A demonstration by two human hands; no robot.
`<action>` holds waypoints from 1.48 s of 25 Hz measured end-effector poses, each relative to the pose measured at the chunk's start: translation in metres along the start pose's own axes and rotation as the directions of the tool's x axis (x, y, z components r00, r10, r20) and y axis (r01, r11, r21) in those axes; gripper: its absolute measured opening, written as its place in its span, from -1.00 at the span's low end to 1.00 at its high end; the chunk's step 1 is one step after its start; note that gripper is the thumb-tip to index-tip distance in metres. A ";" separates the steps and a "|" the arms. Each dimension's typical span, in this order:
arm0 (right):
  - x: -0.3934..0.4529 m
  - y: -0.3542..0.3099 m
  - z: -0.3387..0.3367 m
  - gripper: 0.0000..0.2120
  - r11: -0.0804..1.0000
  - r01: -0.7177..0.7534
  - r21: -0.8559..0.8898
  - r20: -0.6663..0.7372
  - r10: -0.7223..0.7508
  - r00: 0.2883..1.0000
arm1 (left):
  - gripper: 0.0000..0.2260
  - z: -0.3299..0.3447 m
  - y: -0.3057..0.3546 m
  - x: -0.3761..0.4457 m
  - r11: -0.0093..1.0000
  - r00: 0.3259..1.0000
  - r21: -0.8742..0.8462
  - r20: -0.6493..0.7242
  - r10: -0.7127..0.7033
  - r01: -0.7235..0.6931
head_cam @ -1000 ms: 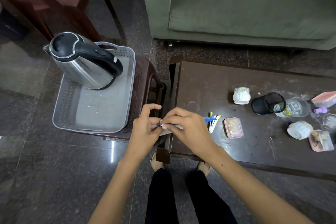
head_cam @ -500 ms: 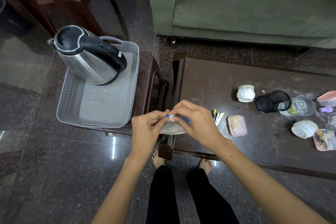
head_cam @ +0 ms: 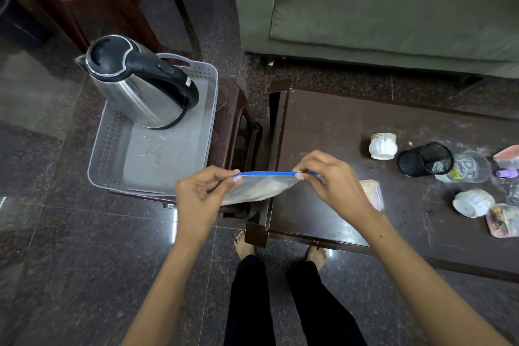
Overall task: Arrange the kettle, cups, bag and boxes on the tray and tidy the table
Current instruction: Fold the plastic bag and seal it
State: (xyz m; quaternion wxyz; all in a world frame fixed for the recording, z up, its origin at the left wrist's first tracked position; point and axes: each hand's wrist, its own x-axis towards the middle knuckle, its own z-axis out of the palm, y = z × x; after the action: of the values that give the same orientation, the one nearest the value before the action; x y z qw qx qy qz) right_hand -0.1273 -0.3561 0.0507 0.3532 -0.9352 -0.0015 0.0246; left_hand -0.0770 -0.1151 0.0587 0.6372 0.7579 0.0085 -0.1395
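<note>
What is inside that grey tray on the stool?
The tray holds only the kettle, standing upright at its far end. The rest of its floor shows bare, with a few specks or droplets. What lies under the kettle is covered, and a hand hides its near right corner.

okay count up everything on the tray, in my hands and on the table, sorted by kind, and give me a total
Kettle, on the tray: 1
Zip bag, held by the left hand and right hand: 1
White cups: 2
Pink boxes: 3
Black mesh holder: 1
Clear glass jar: 1
Small purple thing: 1
Total: 10
</note>
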 end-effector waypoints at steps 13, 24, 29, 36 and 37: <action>0.011 -0.032 0.021 -0.91 0.974 0.149 -0.170 -0.009 -0.153 0.988 | -0.90 -0.016 -0.005 -0.005 0.993 0.984 -0.092 0.171 -0.057 0.073; 0.015 -0.039 0.024 -0.88 0.912 0.297 -0.283 -0.061 -0.326 0.943 | -0.76 0.010 0.003 0.018 0.950 0.867 0.102 0.388 -0.312 0.296; 0.010 -0.033 0.025 -0.91 0.896 0.320 -0.308 -0.044 -0.350 0.936 | -0.81 0.010 -0.003 0.024 0.936 0.847 0.085 0.404 -0.345 0.341; 0.002 -0.028 0.021 -0.91 0.880 0.362 -0.309 0.073 -0.357 0.931 | -0.70 0.010 -0.009 0.029 0.931 0.973 0.366 0.212 -0.086 0.002; 0.001 -0.029 0.022 -0.90 0.883 0.351 -0.312 0.062 -0.350 0.935 | -0.68 0.011 -0.008 0.028 0.903 0.972 0.424 0.234 -0.039 -0.066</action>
State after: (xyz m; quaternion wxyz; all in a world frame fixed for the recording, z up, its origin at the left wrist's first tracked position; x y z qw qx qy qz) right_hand -0.1273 -0.3202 0.0532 0.1965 -0.9640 -0.1750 -0.0384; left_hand -0.0535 -0.1292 0.0432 0.4521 0.8575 -0.1038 -0.2227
